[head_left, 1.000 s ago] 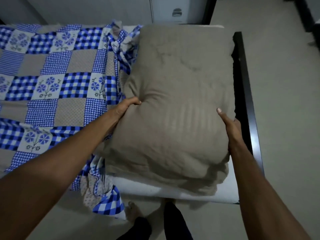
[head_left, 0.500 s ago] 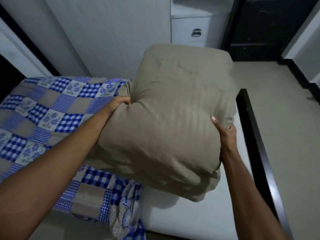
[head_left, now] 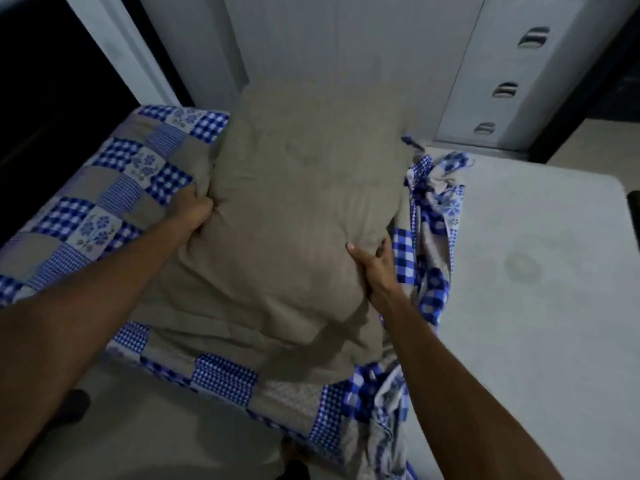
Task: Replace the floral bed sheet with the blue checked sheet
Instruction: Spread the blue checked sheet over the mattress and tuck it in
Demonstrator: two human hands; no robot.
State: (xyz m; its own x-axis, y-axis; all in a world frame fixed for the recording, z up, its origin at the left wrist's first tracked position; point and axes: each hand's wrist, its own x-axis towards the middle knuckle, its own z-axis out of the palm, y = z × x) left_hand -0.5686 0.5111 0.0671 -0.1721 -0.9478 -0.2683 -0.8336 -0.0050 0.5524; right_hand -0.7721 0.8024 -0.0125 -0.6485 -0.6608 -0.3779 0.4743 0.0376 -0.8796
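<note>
The blue checked sheet (head_left: 114, 202) lies on the bed to the left of the tan pillow (head_left: 294, 220) and under it; to the right of the pillow it is bunched up, and past that the white mattress (head_left: 536, 271) is bare; so I think about half the spreading is left. The left hand (head_left: 194, 211) grips the pillow's left side; the right hand (head_left: 375, 268) grips its right side; neither hand holds the sheet.

Home bedroom: bed (head_left: 540, 271), pillow (head_left: 294, 220), white drawer unit (head_left: 512, 71).
</note>
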